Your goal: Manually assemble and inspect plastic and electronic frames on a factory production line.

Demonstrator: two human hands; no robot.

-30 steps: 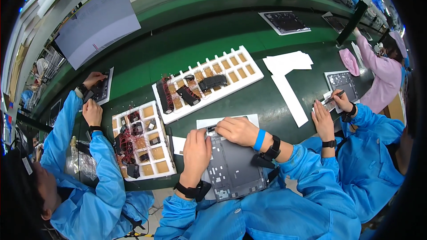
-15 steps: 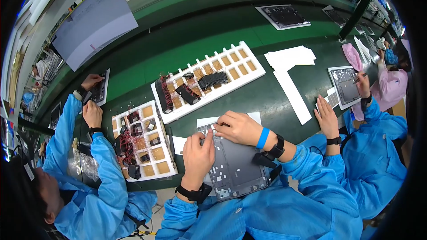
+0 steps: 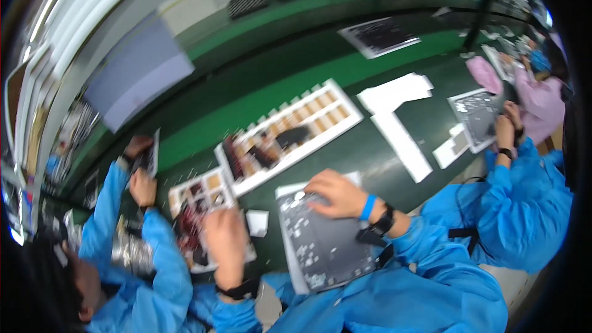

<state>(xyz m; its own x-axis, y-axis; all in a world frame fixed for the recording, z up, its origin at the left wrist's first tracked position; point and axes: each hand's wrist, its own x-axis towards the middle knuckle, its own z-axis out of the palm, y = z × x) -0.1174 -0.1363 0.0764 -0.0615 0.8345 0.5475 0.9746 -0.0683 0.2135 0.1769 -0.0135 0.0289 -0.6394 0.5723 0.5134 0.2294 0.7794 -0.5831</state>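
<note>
My left hand is smeared by motion over the near white foam tray, and its fingers cannot be made out. That tray carries small black parts with thin red wires. In front of me lies a dark grey tablet housing, dotted with small white pieces, on a white sheet. My right hand rests at the housing's top edge, thumb and fingers apart. A small white spot shows by its fingertips, too blurred to name.
Behind stands a longer white foam tray with black wired parts. White paper sheets lie to its right. Co-workers in blue sleeves work on both sides, the right one at another housing. A further panel lies on the back shelf.
My left hand has left the housing's top edge and moved left over the near foam tray. My right hand stays at the housing. The whole view has shifted and blurred.
</note>
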